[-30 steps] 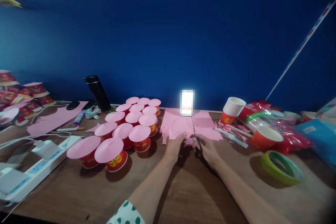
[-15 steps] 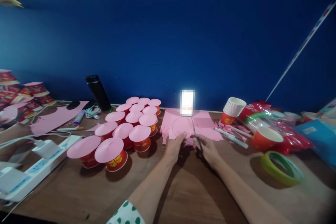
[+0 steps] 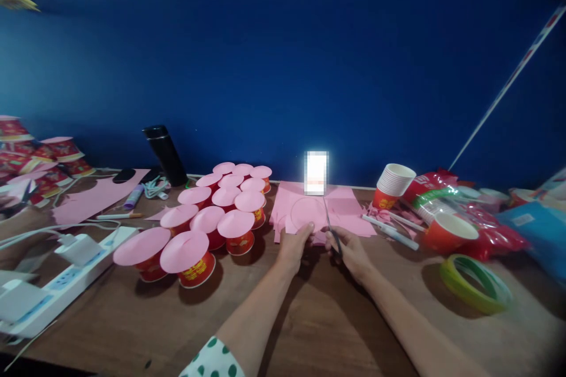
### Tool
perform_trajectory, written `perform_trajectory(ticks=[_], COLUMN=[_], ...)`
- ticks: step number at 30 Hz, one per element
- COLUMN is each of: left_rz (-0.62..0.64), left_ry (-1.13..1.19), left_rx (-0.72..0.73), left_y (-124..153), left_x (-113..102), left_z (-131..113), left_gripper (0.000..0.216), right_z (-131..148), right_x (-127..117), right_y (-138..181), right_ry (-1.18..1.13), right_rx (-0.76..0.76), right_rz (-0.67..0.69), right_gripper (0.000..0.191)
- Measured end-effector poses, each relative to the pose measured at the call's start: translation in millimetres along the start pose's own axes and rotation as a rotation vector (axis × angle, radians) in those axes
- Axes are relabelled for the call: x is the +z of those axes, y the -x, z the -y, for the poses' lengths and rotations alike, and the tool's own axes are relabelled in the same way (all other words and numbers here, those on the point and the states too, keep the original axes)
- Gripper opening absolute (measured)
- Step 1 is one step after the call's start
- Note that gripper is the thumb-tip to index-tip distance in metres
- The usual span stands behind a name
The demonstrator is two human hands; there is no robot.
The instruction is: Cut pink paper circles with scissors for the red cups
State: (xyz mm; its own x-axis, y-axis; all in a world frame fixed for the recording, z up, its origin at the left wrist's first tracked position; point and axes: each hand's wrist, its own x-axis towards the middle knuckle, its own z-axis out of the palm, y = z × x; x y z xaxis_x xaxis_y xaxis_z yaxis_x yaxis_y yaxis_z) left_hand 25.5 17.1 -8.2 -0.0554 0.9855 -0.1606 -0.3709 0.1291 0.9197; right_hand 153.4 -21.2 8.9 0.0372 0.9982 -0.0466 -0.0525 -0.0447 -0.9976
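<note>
Between my hands is a sheet of pink paper (image 3: 307,212) with a circle drawn on it. My left hand (image 3: 294,245) is closed on its near left edge, thumb on top. My right hand (image 3: 349,250) is closed round the handles of a pair of scissors (image 3: 328,217), whose blades point away from me at the right side of the sheet. More pink paper (image 3: 349,200) lies stacked beneath. A bright, blurred-out phone-like screen (image 3: 315,174) stands upright behind the stack.
Left of my hands stand several red paper cups (image 3: 241,245) topped with pink discs. A power strip (image 3: 66,280), a black flask (image 3: 164,155) and another person's hand (image 3: 22,227) are further left. To the right are stacked cups (image 3: 393,182), a marker (image 3: 393,232) and green tape (image 3: 475,284).
My hands, the scissors and the pink sheet stay almost where they were. At the far left, the other person's hand and scissors have shifted slightly.
</note>
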Motion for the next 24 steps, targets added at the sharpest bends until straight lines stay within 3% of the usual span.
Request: perform_trajectory(ticks=[24], left_rz=[0.012], left_ry=[-0.035], left_rx=[0.011], left_y=[2.1], left_x=[-0.1], left_z=[-0.7], left_gripper=[0.034], right_z=[0.0], right_x=[-3.3], right_y=[-1.4], right_ry=[0.012], right_rx=[-0.034], right_rz=[0.010], right_gripper=[0.049])
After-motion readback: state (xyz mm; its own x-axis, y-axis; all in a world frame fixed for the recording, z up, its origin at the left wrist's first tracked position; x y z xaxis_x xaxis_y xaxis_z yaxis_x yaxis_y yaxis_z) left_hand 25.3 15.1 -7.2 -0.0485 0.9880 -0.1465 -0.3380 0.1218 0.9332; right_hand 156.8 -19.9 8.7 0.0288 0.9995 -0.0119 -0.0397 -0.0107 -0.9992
